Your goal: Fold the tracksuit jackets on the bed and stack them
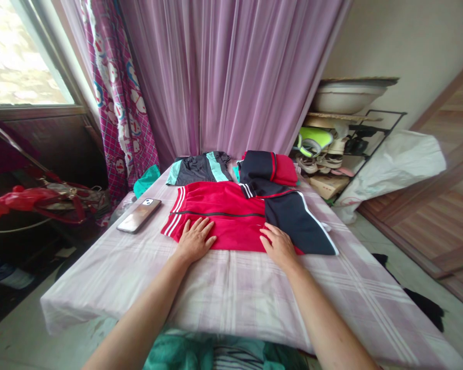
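Rests left hand [195, 240] flat and open on the red jacket [231, 200], and right hand [279, 245] likewise at its dark part (gripping nothing with either). Has the jacket laid on the tabletop [235, 293], near a phone [139, 216].

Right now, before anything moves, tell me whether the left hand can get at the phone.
Probably yes. The left hand rests on the jacket with its fingers open, and the phone lies to its left; only the jacket's flat hem and some tablecloth seem to lie between.
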### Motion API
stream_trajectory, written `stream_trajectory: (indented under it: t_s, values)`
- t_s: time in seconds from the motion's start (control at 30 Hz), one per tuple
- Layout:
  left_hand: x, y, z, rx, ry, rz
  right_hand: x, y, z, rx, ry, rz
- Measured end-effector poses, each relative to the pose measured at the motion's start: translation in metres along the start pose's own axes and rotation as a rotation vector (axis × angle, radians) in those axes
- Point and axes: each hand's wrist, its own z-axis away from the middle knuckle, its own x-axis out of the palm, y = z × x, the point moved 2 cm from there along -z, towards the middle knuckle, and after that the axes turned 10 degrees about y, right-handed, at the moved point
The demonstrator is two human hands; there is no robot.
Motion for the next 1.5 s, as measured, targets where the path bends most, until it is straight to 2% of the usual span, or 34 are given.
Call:
stream_trajectory:
  t_s: [0.2,0.37,0.47,0.57,0.67,0.77,0.93,1.03,1.1,1.23,1.33,1.4,1.5]
  values:
    - [-0.001,0.002,0.001,0.010,0.020,-0.012,0.001,0.001,0.001,-0.005,-0.002,-0.008]
    - [-0.009,0.005,-0.001,0.016,0.045,-0.010,-0.001,0.000,-0.005,0.002,-0.011,0.019]
    - [-0.014,0.005,-0.003,0.031,0.069,0.016,-0.006,0.003,-0.027,-0.001,-0.015,0.054]
    - [-0.016,0.004,-0.005,0.025,0.098,0.048,-0.005,0.007,-0.065,-0.027,-0.022,0.101]
    - [-0.015,0.001,-0.004,0.020,0.118,0.077,0.008,0.011,-0.103,-0.039,-0.086,0.167]
    - [-0.013,-0.001,-0.002,0.023,0.120,0.097,0.031,0.022,-0.131,0.025,-0.199,0.239]
    - [-0.010,-0.004,0.000,0.024,0.142,0.120,0.062,0.045,-0.143,0.128,-0.386,0.226]
    - [-0.009,-0.004,-0.001,0.035,0.171,0.152,0.063,0.048,-0.143,0.114,-0.413,0.228]
    - [-0.009,-0.005,-0.001,0.039,0.193,0.176,0.055,0.046,-0.145,0.090,-0.370,0.224]
    - [-0.009,-0.006,-0.002,0.039,0.274,0.233,0.026,0.035,-0.157,0.086,-0.174,0.036]
    - [-0.012,-0.003,-0.004,0.005,0.356,0.320,0.004,0.011,-0.159,0.045,-0.080,-0.201]
    - [-0.017,-0.001,-0.008,-0.082,0.386,0.431,-0.006,-0.015,-0.151,-0.014,-0.059,-0.322]
    - [-0.028,-0.001,-0.014,-0.311,0.347,0.655,-0.012,-0.063,-0.126,-0.120,-0.068,-0.420]
